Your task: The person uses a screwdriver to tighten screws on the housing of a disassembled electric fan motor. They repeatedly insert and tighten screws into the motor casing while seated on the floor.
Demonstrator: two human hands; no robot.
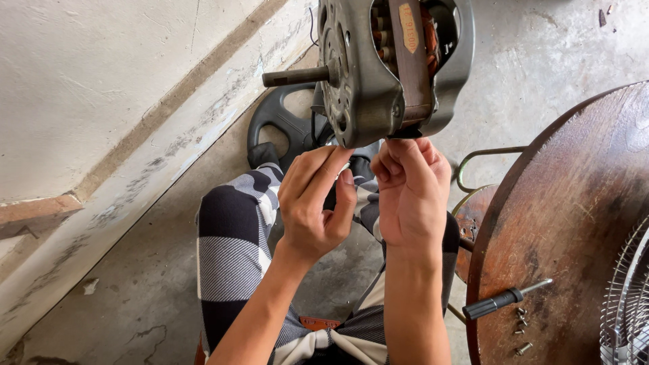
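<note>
A grey metal electric motor (378, 67) with a steel shaft (294, 76) pointing left is held up at the top middle; copper windings show inside its housing. My right hand (409, 186) pinches the motor's lower edge from below, fingers closed on it. My left hand (314, 203) is just beside it, fingertips curled toward the motor's bottom rim and touching near it. Whether the left hand holds something small is hidden by the fingers.
My legs in striped black-and-white trousers (233, 257) are below. A round brown wooden table (574, 223) stands at right with a black-handled screwdriver (503, 301), several loose screws (520, 331) and a wire fan guard (629, 304). A black plastic part (280, 122) lies on the concrete floor by the wall.
</note>
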